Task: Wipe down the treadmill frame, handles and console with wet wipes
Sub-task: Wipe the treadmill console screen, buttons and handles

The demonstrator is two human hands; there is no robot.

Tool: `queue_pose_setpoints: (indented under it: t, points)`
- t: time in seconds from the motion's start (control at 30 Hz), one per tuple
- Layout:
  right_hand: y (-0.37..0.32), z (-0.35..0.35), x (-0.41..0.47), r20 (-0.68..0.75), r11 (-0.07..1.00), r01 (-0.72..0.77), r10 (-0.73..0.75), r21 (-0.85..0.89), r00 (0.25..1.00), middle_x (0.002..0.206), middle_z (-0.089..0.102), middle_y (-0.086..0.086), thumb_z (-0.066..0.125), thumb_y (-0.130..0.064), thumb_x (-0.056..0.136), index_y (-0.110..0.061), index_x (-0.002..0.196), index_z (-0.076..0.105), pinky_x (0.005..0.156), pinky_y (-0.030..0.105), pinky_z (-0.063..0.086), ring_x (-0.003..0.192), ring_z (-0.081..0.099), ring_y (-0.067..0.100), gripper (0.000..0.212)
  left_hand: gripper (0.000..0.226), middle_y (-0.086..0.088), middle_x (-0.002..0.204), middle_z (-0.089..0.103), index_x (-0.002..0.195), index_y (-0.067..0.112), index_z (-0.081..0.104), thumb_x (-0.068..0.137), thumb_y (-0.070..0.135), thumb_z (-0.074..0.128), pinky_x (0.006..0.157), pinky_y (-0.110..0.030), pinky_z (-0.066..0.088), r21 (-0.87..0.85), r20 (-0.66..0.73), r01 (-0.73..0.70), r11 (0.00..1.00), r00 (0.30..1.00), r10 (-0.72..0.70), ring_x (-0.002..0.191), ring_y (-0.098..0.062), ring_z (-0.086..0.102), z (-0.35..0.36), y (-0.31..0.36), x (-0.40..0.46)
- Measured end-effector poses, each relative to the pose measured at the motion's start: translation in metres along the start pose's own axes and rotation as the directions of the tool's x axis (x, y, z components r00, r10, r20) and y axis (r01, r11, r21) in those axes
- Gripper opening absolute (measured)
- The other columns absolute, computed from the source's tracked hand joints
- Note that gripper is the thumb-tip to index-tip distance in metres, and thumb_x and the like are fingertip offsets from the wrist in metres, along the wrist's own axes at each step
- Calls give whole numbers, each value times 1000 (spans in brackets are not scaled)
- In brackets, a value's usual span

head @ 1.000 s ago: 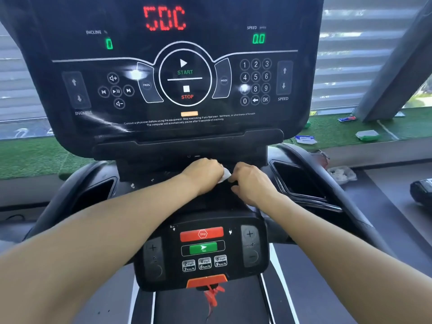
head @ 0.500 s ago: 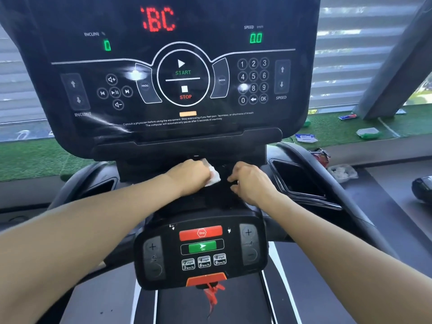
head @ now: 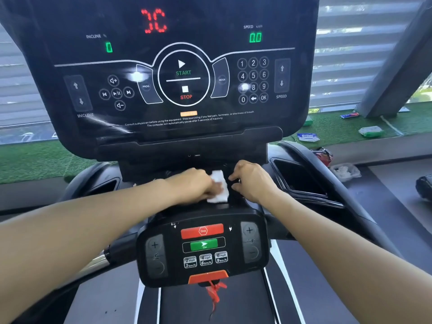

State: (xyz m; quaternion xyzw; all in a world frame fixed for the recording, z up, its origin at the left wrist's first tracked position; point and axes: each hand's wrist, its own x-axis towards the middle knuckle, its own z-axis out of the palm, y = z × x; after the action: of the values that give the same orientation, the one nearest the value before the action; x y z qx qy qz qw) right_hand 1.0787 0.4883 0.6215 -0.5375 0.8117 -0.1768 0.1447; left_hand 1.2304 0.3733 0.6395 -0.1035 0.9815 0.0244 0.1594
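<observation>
The left hand [head: 194,185] grips a white wet wipe [head: 218,187] on the ledge below the console [head: 182,73]; right hand [head: 251,181] fingers curl on the ledge beside it. Handles and frame seemingly remain.

Clutter on the green turf beyond the machine

A green packet [head: 371,131], a blue-and-white packet [head: 308,137] and a small blue wrapper [head: 349,115] lie on the artificial grass [head: 339,129]; nearer, a clear plastic bag [head: 345,171] sits below window blinds [head: 350,54].

Black console [head: 93,17] with red and green digits, white wipe [head: 218,187], red Stop button [head: 202,230], green turf [head: 35,160].
</observation>
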Motion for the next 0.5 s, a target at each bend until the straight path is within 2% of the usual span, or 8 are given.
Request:
queue_pose_setpoints:
  t: [0.07, 0.17, 0.23, 0.33, 0.4, 0.47, 0.5]
  points:
    - [1, 0, 2, 0, 1000, -7, 7, 19, 1000, 91, 51, -12, 67, -13, 80, -15, 106, 68, 79, 26, 47, 93, 61, 19, 26, 35, -3, 94, 67, 112, 33, 66, 97, 48, 38, 73, -20, 44, -30, 48, -135, 990, 989, 137, 84, -27, 58, -5, 8, -5]
    - [1, 0, 2, 1, 1000, -16, 16, 21, 1000, 99, 59, -6, 67, -14, 80, -16, 105, 68, 82, 28, 49, 91, 62, 19, 25, 62, -3, 107, 69, 114, 31, 65, 86, 63, 20, 83, -29, 49, -15, 70, -312, 950, 947, 312, 94, -27, 61, -12, 7, 0]
    - [2, 1, 2, -5, 1000, -12, 12, 17, 1000, 103, 60, -5, 69, -15, 81, -15, 106, 68, 82, 28, 49, 91, 62, 19, 25, 42, -1, 109, 69, 112, 33, 62, 92, 51, 30, 84, -32, 50, -38, 84, -327, 944, 941, 329, 97, -27, 63, -15, 3, -1]
    - [2, 1, 3, -3, 1000, 16, -16, 1, 1000, 95, 52, -11, 70, -16, 81, -13, 107, 67, 82, 26, 47, 91, 61, 17, 26, 19, -2, 111, 69, 107, 31, 59, 93, 29, 46, 83, -37, 51, -115, 144, -331, 937, 928, 345, 101, -27, 63, -12, -15, -17]
    - [3, 1, 3, -8, 1000, 15, -15, 5, 1000, 93, 50, -13, 71, -15, 81, -13, 106, 67, 81, 24, 46, 88, 59, 14, 26, 21, 10, 120, 65, 107, 36, 62, 93, 22, 55, 88, -35, 51, -172, 199, -295, 940, 924, 326, 112, -15, 61, -14, -30, -36]
    - [3, 1, 4, -10, 1000, 7, -7, 18, 1000, 92, 51, -12, 72, -15, 80, -13, 105, 67, 79, 24, 46, 85, 57, 13, 25, 24, 23, 131, 55, 107, 33, 69, 93, 18, 58, 94, -31, 49, -197, 233, -258, 946, 925, 301, 120, 0, 53, -10, -42, -47]
    - [2, 1, 4, -10, 1000, 3, -3, 23, 1000, 91, 51, -12, 72, -15, 80, -13, 105, 67, 79, 24, 46, 84, 58, 13, 25, 26, 24, 134, 51, 113, 31, 68, 93, 18, 57, 95, -31, 48, -181, 217, -270, 946, 927, 306, 122, 1, 51, -9, -42, -47]
